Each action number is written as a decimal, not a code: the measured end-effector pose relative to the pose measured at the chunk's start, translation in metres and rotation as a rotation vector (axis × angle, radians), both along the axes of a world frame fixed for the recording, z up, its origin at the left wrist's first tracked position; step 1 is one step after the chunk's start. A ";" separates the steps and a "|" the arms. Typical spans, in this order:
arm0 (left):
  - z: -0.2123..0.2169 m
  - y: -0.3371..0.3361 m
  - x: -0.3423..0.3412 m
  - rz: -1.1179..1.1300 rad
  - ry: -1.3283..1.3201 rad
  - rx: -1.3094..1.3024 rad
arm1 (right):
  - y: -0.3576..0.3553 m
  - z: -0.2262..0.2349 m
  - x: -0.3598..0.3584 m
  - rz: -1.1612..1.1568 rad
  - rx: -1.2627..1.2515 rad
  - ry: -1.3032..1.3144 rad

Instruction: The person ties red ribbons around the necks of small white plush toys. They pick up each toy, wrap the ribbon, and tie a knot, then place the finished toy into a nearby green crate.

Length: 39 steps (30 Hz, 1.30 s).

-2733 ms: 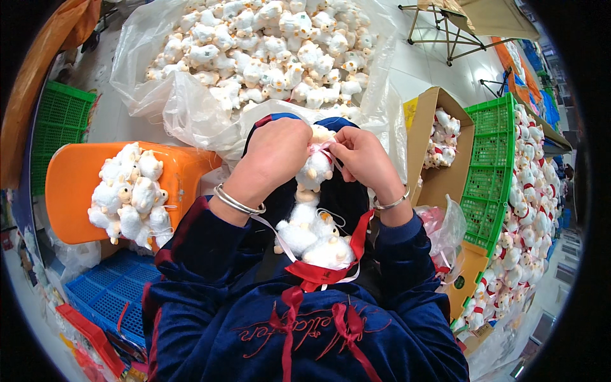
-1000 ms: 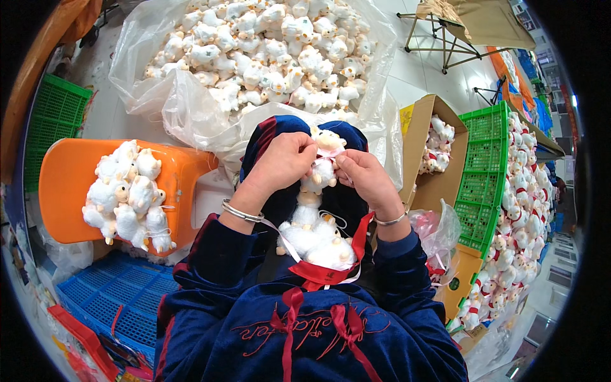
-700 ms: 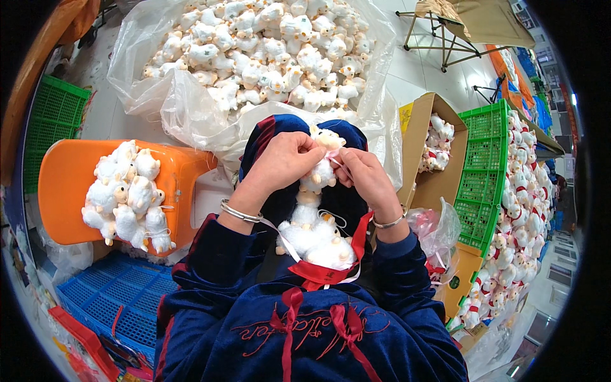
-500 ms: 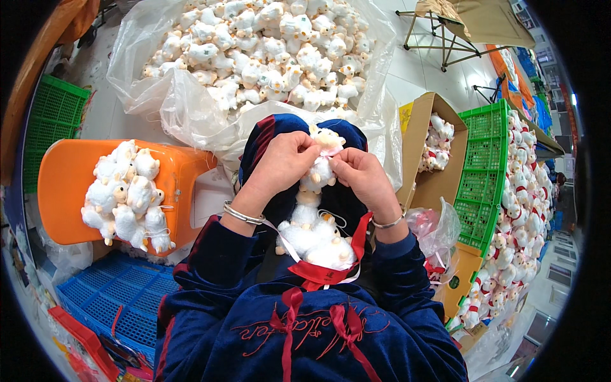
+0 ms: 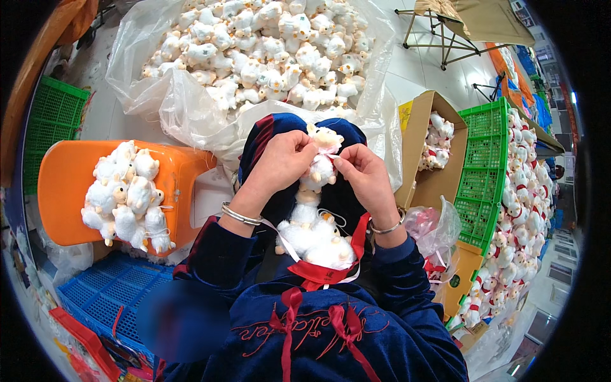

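Since the earlier frames our hands have barely shifted: they stay raised together over our lap, working the same small white plush toy (image 5: 320, 167), and the right hand has edged in closer to its neck. Our left hand (image 5: 284, 159) has its grip closed around the toy's left side, thumb and fingers pressed into the fleece. Our right hand (image 5: 364, 173) pinches a thin pale ribbon (image 5: 331, 156) at the toy's neck between thumb and forefinger, so that grip is closed on the ribbon, touching the toy. The toy sits upright between the two grips, its cream head with small horns poking out just above them.

Directly below the grips, a heap of the same plush toys (image 5: 313, 234) lies in our lap, resting against a red ribbon trim (image 5: 326, 274) on our dark blue clothing. A silver bangle (image 5: 239, 215) circles the left wrist and another the right wrist (image 5: 386, 228).

Beyond the grips spreads a large clear plastic bag (image 5: 184, 108) piled with white plush toys. To the left of the grips stands an orange plastic stool (image 5: 67, 178) carrying a cluster of toys (image 5: 127, 197). To the right, an open cardboard box (image 5: 421, 137) and a green plastic crate (image 5: 485, 165) hold more.
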State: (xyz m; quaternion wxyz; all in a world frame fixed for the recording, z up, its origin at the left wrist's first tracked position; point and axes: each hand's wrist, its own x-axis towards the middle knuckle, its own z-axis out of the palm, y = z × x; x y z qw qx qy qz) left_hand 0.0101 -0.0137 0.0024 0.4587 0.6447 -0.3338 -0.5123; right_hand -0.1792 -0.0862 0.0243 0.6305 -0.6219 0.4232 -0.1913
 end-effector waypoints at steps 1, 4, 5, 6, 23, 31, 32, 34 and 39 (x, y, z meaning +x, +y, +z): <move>0.002 0.000 -0.001 -0.006 -0.042 -0.003 | 0.000 0.002 0.001 -0.002 -0.022 -0.005; 0.012 -0.002 -0.004 -0.028 -0.182 -0.022 | 0.006 0.002 0.003 -0.024 -0.117 0.013; 0.014 -0.002 -0.005 -0.037 -0.239 -0.034 | 0.008 0.002 0.003 -0.034 -0.154 0.024; 0.016 -0.002 -0.005 -0.044 -0.297 -0.046 | 0.009 0.001 0.003 -0.027 -0.250 0.039; -0.004 -0.001 -0.011 0.049 -0.218 -0.080 | 0.003 0.020 -0.001 0.468 -1.044 0.276; 0.009 -0.001 -0.002 -0.057 -0.072 0.035 | 0.018 0.018 -0.009 0.279 -0.695 0.103; 0.009 0.000 -0.002 -0.077 -0.101 0.023 | 0.019 0.018 -0.008 0.257 -0.653 0.095; 0.008 0.002 -0.003 -0.087 -0.168 -0.009 | 0.019 0.015 -0.008 0.247 -0.636 0.089; 0.014 0.005 -0.009 -0.072 -0.213 -0.028 | 0.010 0.006 -0.013 -0.021 -0.416 0.112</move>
